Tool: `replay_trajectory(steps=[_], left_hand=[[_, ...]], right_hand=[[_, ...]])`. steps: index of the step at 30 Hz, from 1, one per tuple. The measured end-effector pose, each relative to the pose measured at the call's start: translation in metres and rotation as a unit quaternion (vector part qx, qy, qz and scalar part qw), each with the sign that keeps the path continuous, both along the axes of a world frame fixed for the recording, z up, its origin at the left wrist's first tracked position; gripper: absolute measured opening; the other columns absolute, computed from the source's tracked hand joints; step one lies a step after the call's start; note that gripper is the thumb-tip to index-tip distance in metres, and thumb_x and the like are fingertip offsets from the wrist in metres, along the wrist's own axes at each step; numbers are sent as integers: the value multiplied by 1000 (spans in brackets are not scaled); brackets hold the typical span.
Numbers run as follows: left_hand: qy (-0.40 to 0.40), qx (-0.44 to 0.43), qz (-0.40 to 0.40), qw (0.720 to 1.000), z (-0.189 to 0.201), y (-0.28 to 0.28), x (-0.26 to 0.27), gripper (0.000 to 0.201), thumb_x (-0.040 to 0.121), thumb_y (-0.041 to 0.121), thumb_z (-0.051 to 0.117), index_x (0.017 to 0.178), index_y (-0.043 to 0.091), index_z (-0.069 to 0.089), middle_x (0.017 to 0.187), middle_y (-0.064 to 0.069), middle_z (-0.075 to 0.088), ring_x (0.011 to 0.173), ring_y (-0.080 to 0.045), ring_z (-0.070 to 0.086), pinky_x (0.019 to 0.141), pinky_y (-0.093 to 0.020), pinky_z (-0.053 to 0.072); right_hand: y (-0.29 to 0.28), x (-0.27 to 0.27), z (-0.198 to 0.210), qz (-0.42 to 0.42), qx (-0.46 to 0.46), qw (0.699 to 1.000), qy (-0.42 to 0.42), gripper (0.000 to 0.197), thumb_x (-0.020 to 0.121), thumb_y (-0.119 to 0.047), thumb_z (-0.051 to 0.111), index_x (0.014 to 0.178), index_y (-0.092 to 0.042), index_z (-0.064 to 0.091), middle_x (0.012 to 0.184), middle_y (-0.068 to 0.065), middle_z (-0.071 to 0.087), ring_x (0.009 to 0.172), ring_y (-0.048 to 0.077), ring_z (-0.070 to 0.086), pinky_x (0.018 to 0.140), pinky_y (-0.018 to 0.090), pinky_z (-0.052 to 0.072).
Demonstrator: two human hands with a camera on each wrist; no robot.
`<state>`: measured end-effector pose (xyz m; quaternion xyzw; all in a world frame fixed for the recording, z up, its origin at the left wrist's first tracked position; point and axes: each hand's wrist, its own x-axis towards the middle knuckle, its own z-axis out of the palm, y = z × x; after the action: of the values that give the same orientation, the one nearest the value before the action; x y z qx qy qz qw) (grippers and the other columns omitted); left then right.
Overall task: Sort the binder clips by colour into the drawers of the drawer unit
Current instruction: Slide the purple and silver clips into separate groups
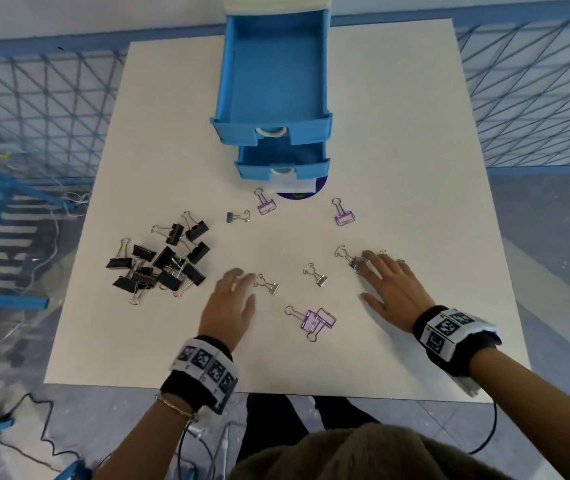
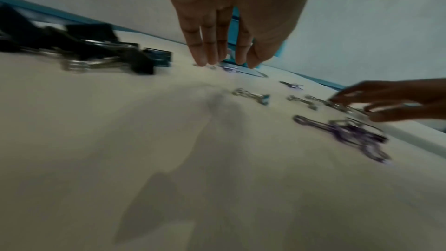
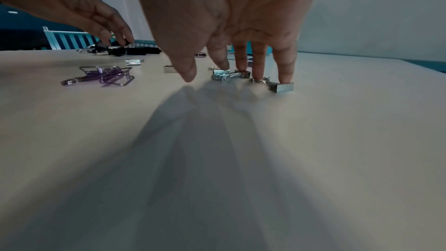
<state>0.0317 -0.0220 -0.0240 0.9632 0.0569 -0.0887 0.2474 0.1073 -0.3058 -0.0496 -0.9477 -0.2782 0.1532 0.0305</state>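
Blur smears the left wrist view, so the clips there read only as dark, silver and purple streaks. In the head view the drawer unit (image 1: 276, 1) is cut off at the top edge, and the upper drawer (image 1: 273, 74) hides most of the lower drawer (image 1: 281, 161).

The right hand (image 1: 389, 289) lies open, fingers straight and spread. In the right wrist view its fingertips (image 3: 286, 77) press down on two silver clips (image 3: 281, 86) lying side by side on the table (image 1: 415, 168); it grips nothing. The left hand (image 1: 229, 306) hovers over the table with fingers straight and relaxed, holding nothing, its fingertips just beside another silver clip (image 1: 268, 284). A further silver clip (image 1: 316, 274) lies between the hands.

Both drawers stand pulled out. The upper one shows a bare blue floor; what the lower one contains cannot be told.

Black clips (image 1: 162, 261) sit heaped to the left. Purple clips lie scattered: two overlapping near the hands (image 1: 313, 320), one (image 1: 266, 204) just before the lower drawer, one (image 1: 343, 214) to its right.
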Motion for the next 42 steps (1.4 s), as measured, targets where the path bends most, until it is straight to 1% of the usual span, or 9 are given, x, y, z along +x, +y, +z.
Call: replay_trajectory(steps=[6, 12, 15, 18, 23, 28, 34, 38, 42], left_hand=[[76, 20, -121, 990, -12, -30, -6, 53, 83, 35, 26, 128, 13, 43, 130, -17, 47, 114, -30, 52, 86, -41, 54], [71, 76, -197, 975, -15, -52, 13, 52, 78, 36, 31, 126, 19, 41, 119, -22, 57, 102, -35, 61, 74, -41, 56], [62, 91, -234, 966, -12, -70, 28, 50, 87, 34, 32, 134, 19, 36, 130, -24, 45, 115, -38, 51, 87, -43, 50], [94, 126, -283, 946, -11, -87, 40, 52, 96, 32, 35, 143, 18, 19, 145, -18, 24, 133, -31, 28, 107, -39, 32], [101, 135, -344, 924, -14, -121, 59, 55, 96, 33, 36, 143, 14, 16, 148, -19, 19, 137, -32, 21, 112, -42, 23], [101, 112, -388, 909, -10, -153, 74, 53, 96, 29, 37, 143, 13, 18, 152, -19, 16, 139, -32, 19, 113, -43, 20], [71, 6, -238, 969, -2, -121, 85, 42, 96, 22, 38, 137, 12, 35, 149, -13, 26, 126, -31, 42, 103, -38, 38], [92, 40, -85, 991, -5, -67, 99, 46, 96, 20, 36, 141, 11, 26, 153, -11, 15, 138, -25, 28, 110, -35, 31], [86, 95, -28, 991, -6, -31, 118, 50, 94, 16, 37, 141, 6, 21, 153, -15, 15, 139, -27, 21, 110, -38, 29]], right_hand=[[-12, -3, 5, -27, -7, 1000, 6, 66, 69, -33, 76, 126, -10, 51, 129, 18, 57, 110, 39, 60, 82, 57, 52], [-17, -7, 8, -61, 3, 998, 28, 65, 77, -35, 69, 133, -14, 44, 139, 21, 46, 123, 41, 49, 93, 61, 43], [-21, -8, 9, -77, 1, 996, 32, 67, 77, -37, 68, 134, -14, 42, 141, 21, 44, 125, 41, 47, 95, 60, 42], [-27, -8, 10, -104, 3, 994, 39, 69, 75, -37, 69, 133, -13, 42, 140, 22, 44, 124, 40, 47, 95, 58, 42], [-39, -4, 10, -166, 36, 984, 55, 68, 84, -37, 59, 140, -12, 29, 150, 19, 26, 137, 35, 29, 107, 55, 29], [-45, 0, 15, -207, 72, 972, 79, 60, 85, -31, 58, 137, -9, 35, 146, 20, 31, 133, 37, 34, 107, 49, 36], [-22, 13, 31, -185, 138, 973, 28, 44, 80, -15, 64, 122, -6, 54, 131, 23, 51, 118, 41, 51, 92, 49, 47], [19, 30, 38, -112, 144, 983, 36, 45, 81, -16, 62, 124, -7, 53, 135, 24, 47, 123, 39, 48, 95, 49, 45], [63, 44, 42, -50, 123, 987, 86, 50, 89, -21, 50, 137, -11, 37, 149, 17, 30, 137, 30, 31, 109, 41, 32]])
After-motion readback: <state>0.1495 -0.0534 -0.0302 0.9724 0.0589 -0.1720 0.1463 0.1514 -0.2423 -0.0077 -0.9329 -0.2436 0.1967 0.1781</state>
